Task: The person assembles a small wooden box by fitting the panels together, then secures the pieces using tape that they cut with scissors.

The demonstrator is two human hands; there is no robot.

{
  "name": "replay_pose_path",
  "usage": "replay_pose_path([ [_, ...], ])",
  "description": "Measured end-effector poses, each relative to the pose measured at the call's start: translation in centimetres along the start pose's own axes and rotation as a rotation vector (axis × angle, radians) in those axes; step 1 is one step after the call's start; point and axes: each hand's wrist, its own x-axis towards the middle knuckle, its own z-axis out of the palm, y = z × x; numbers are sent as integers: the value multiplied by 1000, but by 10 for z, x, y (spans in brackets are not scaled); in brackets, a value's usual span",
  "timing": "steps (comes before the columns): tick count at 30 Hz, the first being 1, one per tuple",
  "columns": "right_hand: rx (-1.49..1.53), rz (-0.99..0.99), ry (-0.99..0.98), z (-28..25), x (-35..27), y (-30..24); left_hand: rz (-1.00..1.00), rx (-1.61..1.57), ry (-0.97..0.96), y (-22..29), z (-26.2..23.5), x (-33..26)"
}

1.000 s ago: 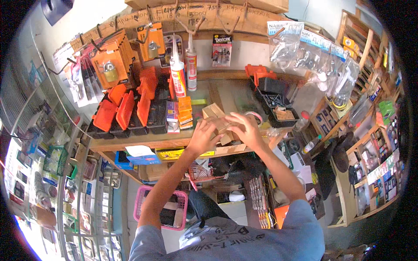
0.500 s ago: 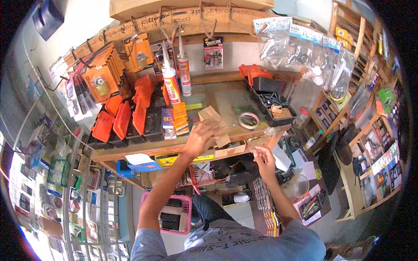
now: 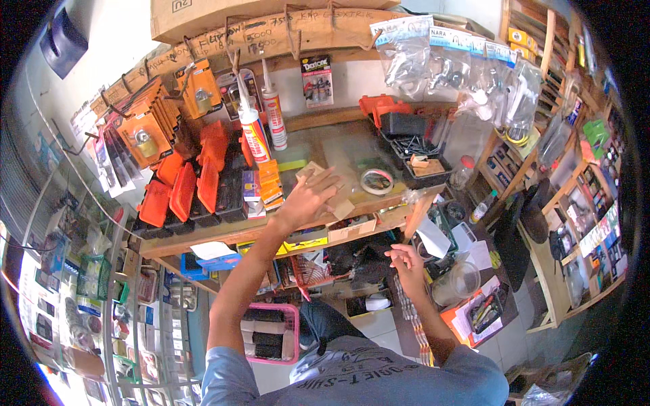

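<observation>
My left hand (image 3: 308, 198) lies palm down with its fingers stretched out over a flat tan piece of cardboard (image 3: 344, 209) on the workbench (image 3: 332, 150). Part of that piece is hidden under the hand. Just off the bench's front edge, my right hand (image 3: 408, 265) is held in the air with fingers curled and the tips near the thumb. Whatever it may be pinching is too small to make out. A roll of tape (image 3: 376, 181) rests on the bench to the right of my left hand.
Two sealant tubes (image 3: 273, 111), small orange boxes (image 3: 271, 186) and orange-lidded cases (image 3: 183, 193) stand at the left of the bench. A black tray of screws (image 3: 416, 147) sits at the right. Below are a pink basket (image 3: 296, 331) and a clear plastic tub (image 3: 467, 277).
My right hand has drawn back toward me, away from the bench edge. The left hand stays on the cardboard, its fingers slightly shifted. The whole view has shifted a little.
</observation>
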Motion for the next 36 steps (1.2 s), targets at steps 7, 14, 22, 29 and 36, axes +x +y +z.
replay_pose_path([
  [7, 49, 20, 28, 10, -7, 9, -93, -85, 192, 8, 2, -3],
  [14, 149, 39, -15, 31, 11, -24, -226, -391, 500, 41, -27, -2],
  [22, 163, -101, -223, 73, 58, -85, -334, -619, 699, 90, -17, -7],
  [29, 673, 10, -297, 90, 54, -109, -232, -411, 721, 115, -54, -7],
  [36, 956, -1, -318, 95, 38, -141, -284, -110, 620, 145, -101, -9],
])
